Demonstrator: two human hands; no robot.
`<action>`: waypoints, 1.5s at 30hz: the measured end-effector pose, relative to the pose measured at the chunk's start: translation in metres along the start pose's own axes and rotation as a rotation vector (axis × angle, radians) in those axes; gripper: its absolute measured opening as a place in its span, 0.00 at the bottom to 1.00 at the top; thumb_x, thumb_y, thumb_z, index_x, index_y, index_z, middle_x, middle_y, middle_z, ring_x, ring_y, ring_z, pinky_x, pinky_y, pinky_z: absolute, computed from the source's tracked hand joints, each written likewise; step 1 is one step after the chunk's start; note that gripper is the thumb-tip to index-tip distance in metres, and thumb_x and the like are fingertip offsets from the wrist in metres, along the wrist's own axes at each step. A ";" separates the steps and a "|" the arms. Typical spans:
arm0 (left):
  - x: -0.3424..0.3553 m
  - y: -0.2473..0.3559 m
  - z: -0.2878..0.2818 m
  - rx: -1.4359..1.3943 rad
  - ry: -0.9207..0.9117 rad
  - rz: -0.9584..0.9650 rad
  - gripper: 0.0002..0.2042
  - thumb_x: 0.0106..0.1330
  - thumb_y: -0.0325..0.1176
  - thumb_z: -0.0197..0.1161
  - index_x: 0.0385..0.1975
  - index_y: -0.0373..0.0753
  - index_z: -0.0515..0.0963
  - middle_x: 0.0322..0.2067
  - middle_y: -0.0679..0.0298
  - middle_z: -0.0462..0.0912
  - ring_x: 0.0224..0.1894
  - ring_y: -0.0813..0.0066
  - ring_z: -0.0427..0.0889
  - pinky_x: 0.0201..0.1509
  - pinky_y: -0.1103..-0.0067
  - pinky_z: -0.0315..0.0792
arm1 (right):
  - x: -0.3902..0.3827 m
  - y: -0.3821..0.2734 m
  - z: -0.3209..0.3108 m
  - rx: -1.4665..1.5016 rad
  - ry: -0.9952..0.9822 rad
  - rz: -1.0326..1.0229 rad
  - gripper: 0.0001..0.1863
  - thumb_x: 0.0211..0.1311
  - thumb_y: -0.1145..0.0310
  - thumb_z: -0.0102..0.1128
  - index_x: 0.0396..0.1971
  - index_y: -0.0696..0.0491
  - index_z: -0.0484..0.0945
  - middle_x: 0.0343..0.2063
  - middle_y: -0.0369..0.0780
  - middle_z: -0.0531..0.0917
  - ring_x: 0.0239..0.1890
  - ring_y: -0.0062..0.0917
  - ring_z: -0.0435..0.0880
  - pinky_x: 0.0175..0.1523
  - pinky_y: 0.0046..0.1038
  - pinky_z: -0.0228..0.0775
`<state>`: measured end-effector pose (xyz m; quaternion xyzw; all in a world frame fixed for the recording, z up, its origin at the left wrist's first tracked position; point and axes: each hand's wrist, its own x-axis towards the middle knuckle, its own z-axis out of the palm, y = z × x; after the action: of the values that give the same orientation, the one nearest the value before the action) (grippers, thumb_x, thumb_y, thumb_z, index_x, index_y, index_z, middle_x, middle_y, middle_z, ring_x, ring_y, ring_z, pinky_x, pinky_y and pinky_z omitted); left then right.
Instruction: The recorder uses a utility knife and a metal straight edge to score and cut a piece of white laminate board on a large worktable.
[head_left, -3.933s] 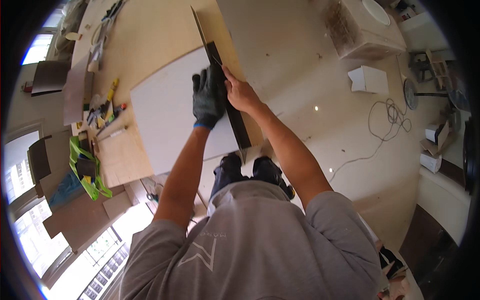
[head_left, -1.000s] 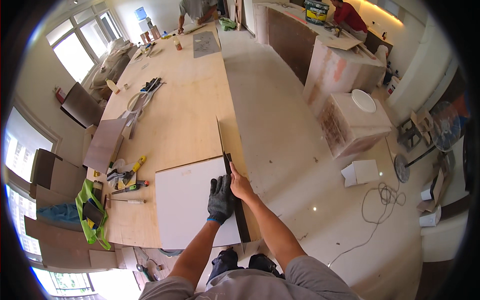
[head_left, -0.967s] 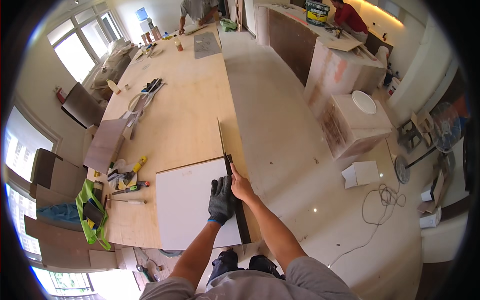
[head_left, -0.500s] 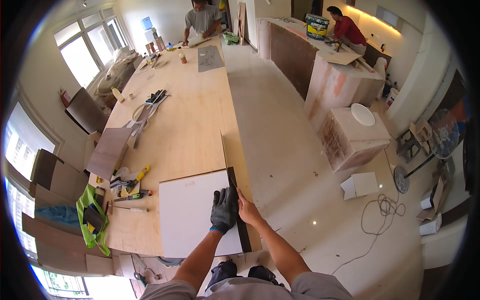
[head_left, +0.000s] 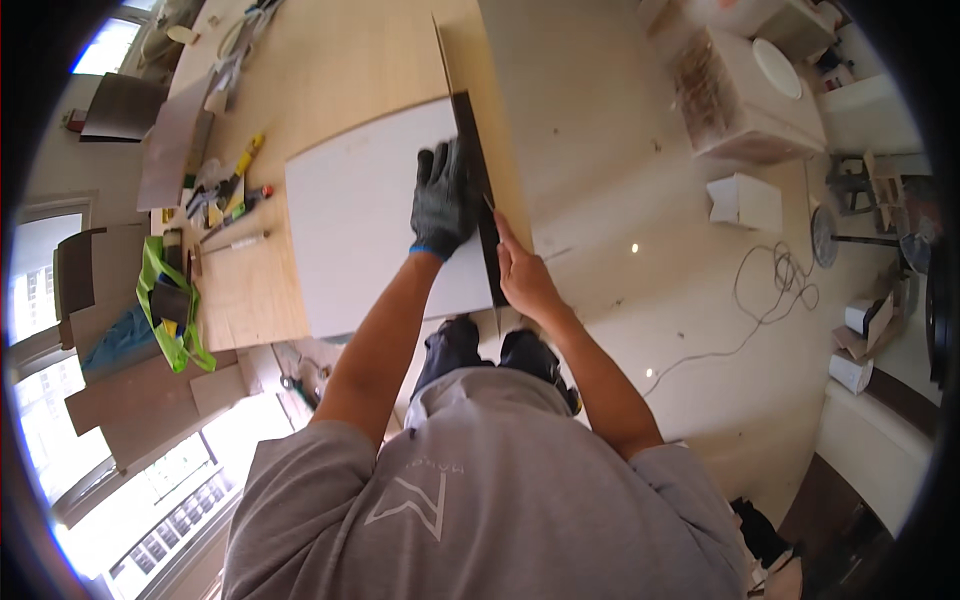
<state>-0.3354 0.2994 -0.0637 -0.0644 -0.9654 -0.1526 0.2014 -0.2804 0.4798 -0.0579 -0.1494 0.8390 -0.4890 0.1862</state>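
My left hand point(head_left: 441, 198), in a grey knit glove with blue cuff, lies with fingers stretched out on the right edge of a white board point(head_left: 355, 230), beside a long dark strip point(head_left: 464, 110). My bare right hand point(head_left: 527, 275) is closed on a slim blade tool point(head_left: 490, 204), whose tip meets the dark strip; its exact shape is too small to tell. A thin straight strip point(head_left: 438, 45) runs from beyond the board along this edge. Board and strips rest on the plywood worktable point(head_left: 330, 70).
Left are yellow-handled tools point(head_left: 247, 150), a thin panel point(head_left: 170, 150) and a green bag point(head_left: 160, 290). Across the floor are a dusty box unit point(head_left: 740, 105), a white folded carton point(head_left: 745, 200), a tangled cable point(head_left: 775, 290) and a standing fan point(head_left: 824, 235). My legs are below the table edge.
The view has tipped down, putting the co-workers out of sight. Compared with half a second ago, my right hand has slid slightly toward me along the dark strip; my left stays on the board.
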 end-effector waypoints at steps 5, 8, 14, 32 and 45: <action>-0.013 -0.001 0.007 -0.025 -0.016 -0.053 0.30 0.60 0.32 0.54 0.63 0.30 0.60 0.60 0.44 0.68 0.64 0.47 0.63 0.72 0.56 0.48 | -0.040 0.012 0.012 -0.029 -0.027 0.037 0.29 0.74 0.66 0.44 0.71 0.39 0.51 0.23 0.56 0.79 0.25 0.52 0.80 0.32 0.42 0.71; -0.017 0.003 0.006 -0.035 -0.029 -0.068 0.30 0.61 0.33 0.54 0.64 0.30 0.60 0.60 0.45 0.68 0.65 0.46 0.63 0.72 0.56 0.48 | -0.068 0.019 0.015 0.067 0.068 -0.143 0.29 0.73 0.68 0.45 0.71 0.42 0.52 0.31 0.58 0.81 0.29 0.52 0.81 0.33 0.41 0.72; -0.021 -0.002 0.010 -0.003 -0.031 -0.056 0.33 0.62 0.37 0.56 0.67 0.33 0.58 0.64 0.48 0.66 0.67 0.47 0.61 0.73 0.58 0.48 | -0.132 0.021 0.015 0.095 -0.076 0.064 0.31 0.71 0.68 0.44 0.72 0.43 0.48 0.19 0.53 0.78 0.23 0.50 0.79 0.29 0.45 0.68; -0.013 0.002 0.007 -0.024 -0.046 -0.026 0.31 0.65 0.38 0.52 0.67 0.30 0.57 0.64 0.44 0.65 0.67 0.45 0.61 0.73 0.56 0.48 | -0.046 0.016 -0.015 0.130 0.123 -0.063 0.28 0.73 0.67 0.43 0.71 0.42 0.53 0.43 0.55 0.81 0.39 0.50 0.81 0.43 0.40 0.74; -0.008 0.010 -0.002 -0.043 -0.124 -0.069 0.30 0.63 0.33 0.52 0.67 0.35 0.60 0.65 0.47 0.63 0.69 0.48 0.58 0.74 0.57 0.45 | 0.159 -0.003 0.016 -0.022 0.104 -0.061 0.27 0.74 0.59 0.39 0.71 0.37 0.52 0.40 0.55 0.82 0.41 0.54 0.81 0.48 0.47 0.72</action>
<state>-0.3255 0.3073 -0.0622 -0.0447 -0.9742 -0.1758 0.1342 -0.4143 0.3973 -0.0887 -0.1516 0.8478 -0.4924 0.1258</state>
